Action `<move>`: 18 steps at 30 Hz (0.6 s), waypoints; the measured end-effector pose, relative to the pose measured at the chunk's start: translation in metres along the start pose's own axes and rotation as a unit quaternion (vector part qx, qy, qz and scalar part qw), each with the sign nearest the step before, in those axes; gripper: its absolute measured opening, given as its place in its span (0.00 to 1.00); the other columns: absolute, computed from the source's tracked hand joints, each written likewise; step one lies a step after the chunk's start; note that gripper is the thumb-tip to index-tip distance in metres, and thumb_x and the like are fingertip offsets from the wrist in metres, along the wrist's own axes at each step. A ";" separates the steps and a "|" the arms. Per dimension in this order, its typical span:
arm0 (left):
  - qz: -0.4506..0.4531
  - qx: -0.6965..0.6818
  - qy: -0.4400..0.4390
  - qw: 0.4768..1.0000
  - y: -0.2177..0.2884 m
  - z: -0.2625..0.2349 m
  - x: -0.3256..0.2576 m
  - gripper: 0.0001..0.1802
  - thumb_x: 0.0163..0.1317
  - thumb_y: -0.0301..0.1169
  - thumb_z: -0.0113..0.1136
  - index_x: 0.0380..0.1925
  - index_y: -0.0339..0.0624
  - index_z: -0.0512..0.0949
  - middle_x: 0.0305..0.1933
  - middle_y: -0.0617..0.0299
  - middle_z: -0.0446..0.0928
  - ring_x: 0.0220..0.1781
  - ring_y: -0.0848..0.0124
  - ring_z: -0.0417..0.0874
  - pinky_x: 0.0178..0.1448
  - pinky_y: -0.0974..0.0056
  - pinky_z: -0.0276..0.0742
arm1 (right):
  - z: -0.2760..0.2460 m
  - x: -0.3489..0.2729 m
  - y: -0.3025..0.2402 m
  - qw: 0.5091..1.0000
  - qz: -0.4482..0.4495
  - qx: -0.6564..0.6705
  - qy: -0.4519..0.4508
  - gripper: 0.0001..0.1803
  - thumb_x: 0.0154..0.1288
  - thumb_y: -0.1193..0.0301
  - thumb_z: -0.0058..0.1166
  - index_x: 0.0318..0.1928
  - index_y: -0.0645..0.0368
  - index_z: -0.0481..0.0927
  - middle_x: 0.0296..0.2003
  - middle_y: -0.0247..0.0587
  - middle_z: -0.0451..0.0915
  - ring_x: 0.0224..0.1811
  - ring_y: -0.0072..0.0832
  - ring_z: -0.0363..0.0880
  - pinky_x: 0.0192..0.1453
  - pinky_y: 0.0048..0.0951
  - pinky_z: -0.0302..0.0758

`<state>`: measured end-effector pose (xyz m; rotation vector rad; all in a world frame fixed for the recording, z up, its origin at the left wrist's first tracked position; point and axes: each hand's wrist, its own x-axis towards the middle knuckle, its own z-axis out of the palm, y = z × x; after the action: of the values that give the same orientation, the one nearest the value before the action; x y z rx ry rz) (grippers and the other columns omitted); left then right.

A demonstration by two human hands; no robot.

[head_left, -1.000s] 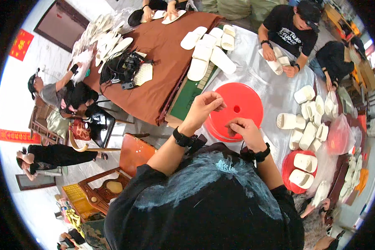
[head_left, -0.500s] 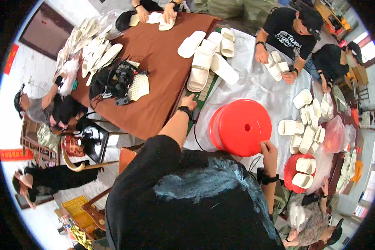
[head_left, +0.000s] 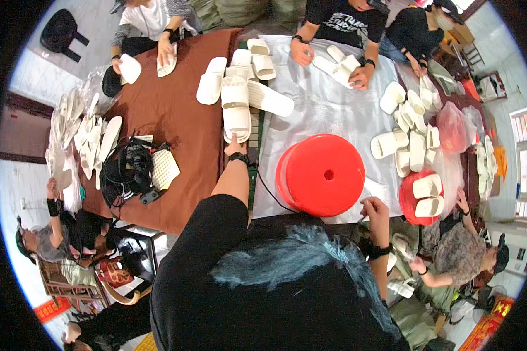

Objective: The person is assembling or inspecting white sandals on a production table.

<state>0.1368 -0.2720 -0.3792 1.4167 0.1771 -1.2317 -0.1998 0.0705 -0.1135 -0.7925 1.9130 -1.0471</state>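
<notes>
Crowded workroom, long tabletop (head_left: 175, 117) half under brown cloth, half under clear plastic sheet (head_left: 328, 117), people seated all round sorting white slippers. Left hand (head_left: 234, 142) stretched forward, fingertips touching the heel end of the nearest white slipper (head_left: 237, 120), at the near end of a short stack of slippers (head_left: 237, 88) on the seam between cloth and sheet; hand narrow, nothing gripped. Right hand (head_left: 375, 209) low at the near tabletop edge, just beside a red plastic stool (head_left: 323, 174) standing upside-down-bucket fashion on the sheet; fingers curled, contents impossible to tell. More slippers heaped at the right (head_left: 410, 134), two lying on a red plate (head_left: 418, 199). Tangle of black cables and gear (head_left: 132, 169) on the brown cloth at the left, beside a pale perforated insole (head_left: 165, 169).

Slipper likely light, soft foam, bendable under a pinch, dry and not slippery, hardly fragile. Best taken across the strap or by the sole edges near the heel; the neighbours in the stack apt to shift if dragged rather than lifted.
</notes>
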 end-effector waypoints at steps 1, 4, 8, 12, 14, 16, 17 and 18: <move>0.016 0.001 -0.009 1.000 0.006 -0.009 0.011 0.17 0.62 0.32 0.65 0.42 0.28 0.75 0.42 0.44 0.78 0.41 0.55 0.80 0.38 0.51 0.80 | 0.001 0.007 -0.002 1.000 -0.019 0.001 -0.017 0.12 0.68 0.68 0.51 0.35 0.65 0.80 0.22 0.32 0.75 0.25 0.19 0.71 0.32 0.22 0.69; 0.055 -0.030 -0.010 0.998 0.012 -0.009 -0.014 0.19 0.60 0.27 0.66 0.50 0.34 0.74 0.44 0.54 0.78 0.43 0.61 0.80 0.44 0.55 0.81 | 0.008 0.023 -0.008 0.999 -0.030 0.030 -0.029 0.11 0.67 0.69 0.52 0.34 0.65 0.79 0.22 0.31 0.74 0.25 0.18 0.71 0.32 0.22 0.68; 0.060 0.040 -0.183 0.981 0.033 -0.032 -0.047 0.14 0.65 0.28 0.61 0.50 0.39 0.75 0.42 0.60 0.79 0.37 0.70 0.78 0.36 0.65 0.77 | 0.013 0.044 -0.014 0.994 -0.071 0.033 -0.073 0.10 0.67 0.69 0.53 0.34 0.64 0.79 0.24 0.30 0.74 0.26 0.16 0.70 0.33 0.21 0.68; 0.054 0.005 -0.251 0.966 0.051 -0.078 -0.086 0.19 0.66 0.27 0.59 0.57 0.45 0.72 0.46 0.65 0.79 0.40 0.72 0.79 0.42 0.65 0.76 | 0.021 0.058 -0.031 0.985 -0.116 0.043 -0.117 0.10 0.68 0.70 0.51 0.35 0.64 0.79 0.24 0.30 0.74 0.27 0.16 0.70 0.33 0.20 0.68; 0.064 0.028 -0.302 0.951 0.066 -0.104 -0.120 0.22 0.68 0.27 0.56 0.62 0.47 0.68 0.52 0.64 0.78 0.47 0.69 0.81 0.48 0.62 0.79 | 0.024 0.064 -0.031 0.978 -0.141 0.067 -0.141 0.10 0.71 0.71 0.48 0.35 0.64 0.79 0.23 0.30 0.73 0.26 0.16 0.69 0.33 0.19 0.66; 0.082 0.040 -0.360 0.929 0.077 -0.123 -0.146 0.21 0.69 0.26 0.53 0.62 0.40 0.68 0.56 0.57 0.77 0.54 0.65 0.79 0.56 0.60 0.78 | 0.025 0.065 -0.032 0.974 -0.143 0.088 -0.151 0.10 0.71 0.71 0.47 0.35 0.64 0.78 0.22 0.29 0.72 0.25 0.16 0.68 0.32 0.19 0.65; 0.099 0.055 -0.389 0.914 0.084 -0.130 -0.157 0.22 0.69 0.26 0.52 0.63 0.38 0.67 0.57 0.56 0.76 0.56 0.64 0.79 0.58 0.60 0.78 | 0.025 0.065 -0.033 0.970 -0.146 0.109 -0.162 0.11 0.72 0.71 0.46 0.35 0.64 0.78 0.22 0.29 0.70 0.24 0.16 0.67 0.31 0.20 0.64; 0.101 0.053 -0.387 0.915 0.092 -0.128 -0.176 0.22 0.69 0.26 0.52 0.63 0.38 0.67 0.57 0.56 0.76 0.56 0.64 0.79 0.58 0.60 0.78 | 0.025 0.068 -0.030 0.969 -0.145 0.116 -0.165 0.11 0.73 0.70 0.45 0.38 0.63 0.77 0.22 0.28 0.69 0.25 0.15 0.65 0.31 0.20 0.63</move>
<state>0.1979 -0.1046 -0.2242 0.9111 -0.5759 -1.5464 -0.2064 -0.0073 -0.1195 -1.0581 1.3928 -1.2022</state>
